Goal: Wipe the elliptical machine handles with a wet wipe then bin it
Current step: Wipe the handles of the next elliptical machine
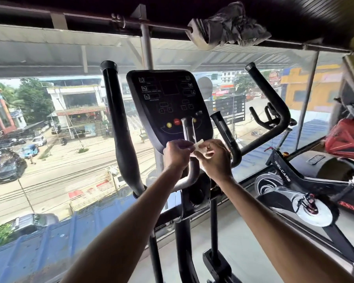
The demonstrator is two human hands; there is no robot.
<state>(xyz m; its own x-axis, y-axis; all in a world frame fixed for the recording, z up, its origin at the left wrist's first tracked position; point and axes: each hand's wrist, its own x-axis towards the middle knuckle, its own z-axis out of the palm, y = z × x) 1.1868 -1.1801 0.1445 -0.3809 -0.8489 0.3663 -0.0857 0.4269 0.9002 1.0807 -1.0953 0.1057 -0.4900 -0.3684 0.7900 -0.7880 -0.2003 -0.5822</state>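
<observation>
The left hand (pixel 177 154) and right hand (pixel 215 160) pinch the wet wipe (pixel 199 147), likely limp and light (perhaps slippery): hold opposite edges.

Single head-worn wide-angle camera, looking from behind and above console (pixel 169 111), facing forward and slightly down toward window glass (pixel 49 139) beyond console. Console sitting near, within arm's reach, filling frame centre. Forearms entering from bottom edge, left hand (pixel 177 153) and right hand (pixel 215 158) meeting just below console. Lens taking in spin bike (pixel 294 180) right of console.
</observation>
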